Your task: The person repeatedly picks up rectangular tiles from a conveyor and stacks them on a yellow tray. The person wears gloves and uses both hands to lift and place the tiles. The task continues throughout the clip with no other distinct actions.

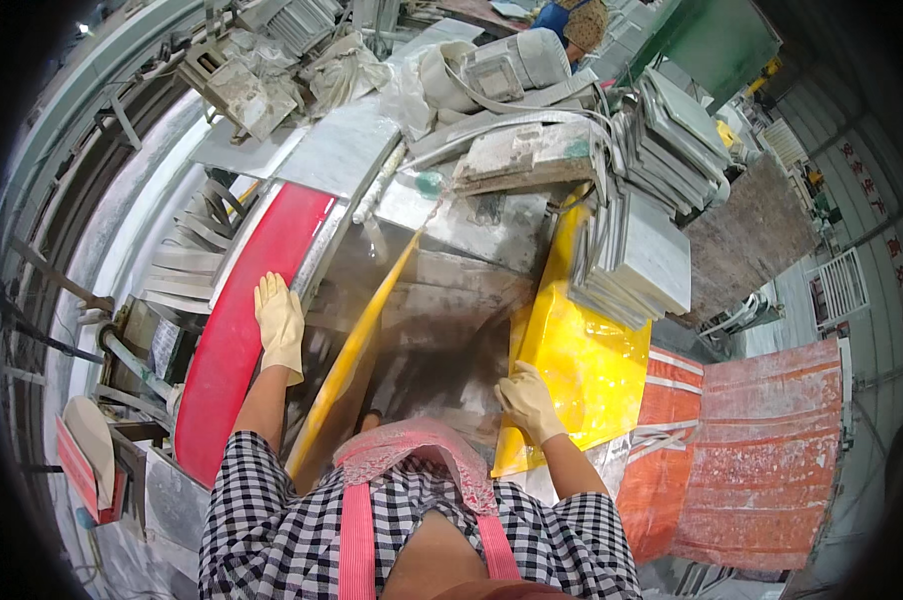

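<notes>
1. Red characters (854,172) — bold, set in a slanting row — stand on the grey wall (873,224), well beyond the right fingers (514,388) and to their right.
2. A second group of red characters (897,258) stands on the same wall, farther right of those fingers — small, slanted and partly dimmed by the dark rim.

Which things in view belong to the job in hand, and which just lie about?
In use, judging by touch: red strip under the left hand; yellow sheet at the right hand.

Seemingly lying about: stacked pale slabs; orange sheeting.
</notes>
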### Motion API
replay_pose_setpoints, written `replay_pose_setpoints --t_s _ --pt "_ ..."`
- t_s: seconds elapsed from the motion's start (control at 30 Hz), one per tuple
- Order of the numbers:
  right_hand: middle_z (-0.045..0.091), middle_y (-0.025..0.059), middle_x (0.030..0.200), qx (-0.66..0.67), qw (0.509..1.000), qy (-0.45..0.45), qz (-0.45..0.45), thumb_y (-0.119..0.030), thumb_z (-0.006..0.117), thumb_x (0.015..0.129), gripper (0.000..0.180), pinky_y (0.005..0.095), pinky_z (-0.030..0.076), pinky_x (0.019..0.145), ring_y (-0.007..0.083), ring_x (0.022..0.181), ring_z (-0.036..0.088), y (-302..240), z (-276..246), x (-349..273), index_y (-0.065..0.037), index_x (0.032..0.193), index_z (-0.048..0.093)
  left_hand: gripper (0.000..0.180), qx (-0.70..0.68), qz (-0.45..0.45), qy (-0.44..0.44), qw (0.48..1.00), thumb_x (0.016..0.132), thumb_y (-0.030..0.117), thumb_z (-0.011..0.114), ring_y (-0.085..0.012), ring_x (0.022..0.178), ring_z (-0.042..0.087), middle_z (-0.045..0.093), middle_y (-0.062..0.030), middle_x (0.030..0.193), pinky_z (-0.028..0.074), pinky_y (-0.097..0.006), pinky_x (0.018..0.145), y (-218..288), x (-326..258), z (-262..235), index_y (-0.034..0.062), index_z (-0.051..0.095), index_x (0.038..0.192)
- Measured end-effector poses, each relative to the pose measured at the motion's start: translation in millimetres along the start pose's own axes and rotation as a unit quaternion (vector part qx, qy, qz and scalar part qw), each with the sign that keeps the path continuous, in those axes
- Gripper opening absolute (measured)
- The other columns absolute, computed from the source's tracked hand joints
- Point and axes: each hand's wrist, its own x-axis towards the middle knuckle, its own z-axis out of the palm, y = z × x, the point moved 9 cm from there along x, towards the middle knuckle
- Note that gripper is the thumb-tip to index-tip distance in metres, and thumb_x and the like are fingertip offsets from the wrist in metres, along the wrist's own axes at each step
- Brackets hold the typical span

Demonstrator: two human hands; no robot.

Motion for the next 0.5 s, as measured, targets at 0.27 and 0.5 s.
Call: replay_pose_setpoints --t_s 0.27,0.5 --pt "0.069 0.0169 0.072 0.020 1.000 0.019 0.004 -0.022 0.058 0.087 0.025 0.0459 0.043 0.107 0.0331 0.080 0.069 4.4 2.4 -1.5 -0.010 0.067 0.063 0.052 -0.004 -0.007 -0.008 1.000 0.103 0.028 0.046 -0.0335 0.144 0.043 0.053 -0.0195 0.149 0.024 -0.045 0.124 -1.4 1.5 2.7 -0.0043 0.053 0.142" --pt "0.068 0.0147 0.070 0.017 0.999 0.030 0.019 -0.022 0.058 0.083 0.022 0.0449 0.042 0.108 0.0314 0.080 0.069 2.6 -4.3 0.8 -0.012 0.064 0.064 0.051 0.001 -0.002 0.002 1.000 0.102 0.028 0.046 -0.0338 0.143 0.043 0.054 -0.0194 0.149 0.024 -0.045 0.124 -1.5 0.6 4.6 -0.0042 0.054 0.142"
